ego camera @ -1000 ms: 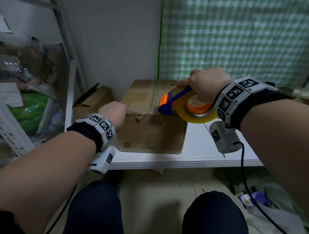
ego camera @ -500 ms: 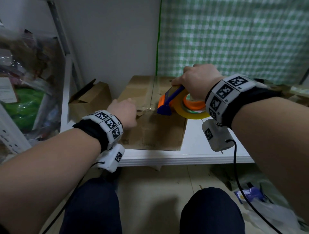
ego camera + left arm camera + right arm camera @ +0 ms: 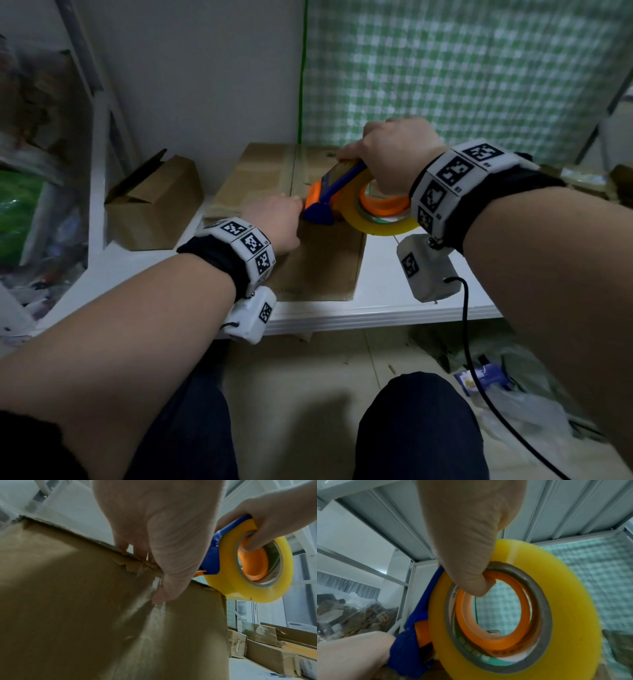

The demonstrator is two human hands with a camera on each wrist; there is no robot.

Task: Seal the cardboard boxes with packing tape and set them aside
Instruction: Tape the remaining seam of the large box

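Observation:
A brown cardboard box (image 3: 263, 171) stands on the white shelf (image 3: 394, 298), a strip of clear tape running along its top seam. My right hand (image 3: 394, 154) grips the blue and orange tape dispenser (image 3: 342, 192) with its yellow roll (image 3: 380, 222) at the box's near top edge; one finger hooks inside the core (image 3: 481, 585). My left hand (image 3: 274, 222) lies against the dispenser's nose. Its fingers reach over the top edge and its thumb (image 3: 164, 591) presses the tape end onto the box's front face (image 3: 77, 601).
A small open cardboard box (image 3: 154, 212) sits left of the big one on the shelf. Flattened, taped boxes (image 3: 274, 649) lie to the right. A green checked curtain (image 3: 479, 68) hangs behind. Plastic bags clutter the left rack and the floor (image 3: 513, 394). My knees are below the shelf edge.
My left hand slid right along the box's near top edge until it met the dispenser. My right hand brought the dispenser forward to that edge.

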